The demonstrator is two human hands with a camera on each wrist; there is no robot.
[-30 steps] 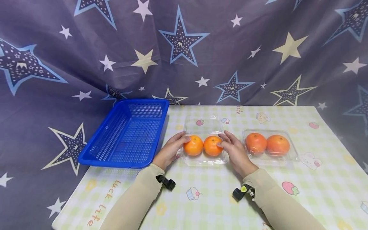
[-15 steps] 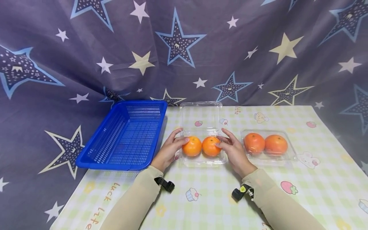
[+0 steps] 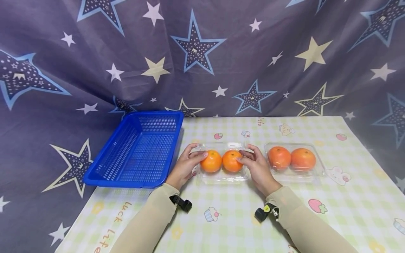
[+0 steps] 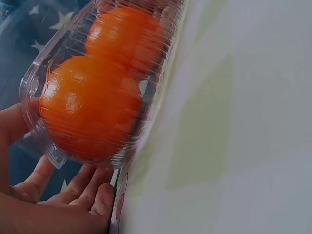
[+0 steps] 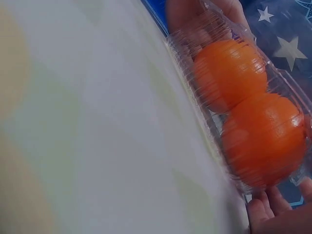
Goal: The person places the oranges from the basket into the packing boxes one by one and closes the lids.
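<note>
My left hand [image 3: 185,166] grips the left end of a clear plastic clamshell container [image 3: 223,178], and my right hand [image 3: 261,173] grips its right end. Side by side inside sit two oranges, the left orange [image 3: 211,162] and the right orange [image 3: 232,163]. Each thumb reaches over the rim and overlaps the near orange. In the left wrist view, fingers [image 4: 92,192] lie by the container's end, below the ribbed wall. The right wrist view shows the same fruit [image 5: 263,141] with fingers at both ends. Only a narrow strip of lid shows behind the oranges.
A blue plastic basket [image 3: 131,183] stands at the left of the table. Right of my right hand is a second clear container [image 3: 319,165] with two redder round fruits [image 3: 303,159]. A checked cloth [image 3: 237,225] covers the table; a starry curtain [image 3: 202,84] hangs behind.
The clear lid stood higher behind the oranges half a second ago; now it shows only as a low strip. Both hands keep their hold, nearly unmoved.
</note>
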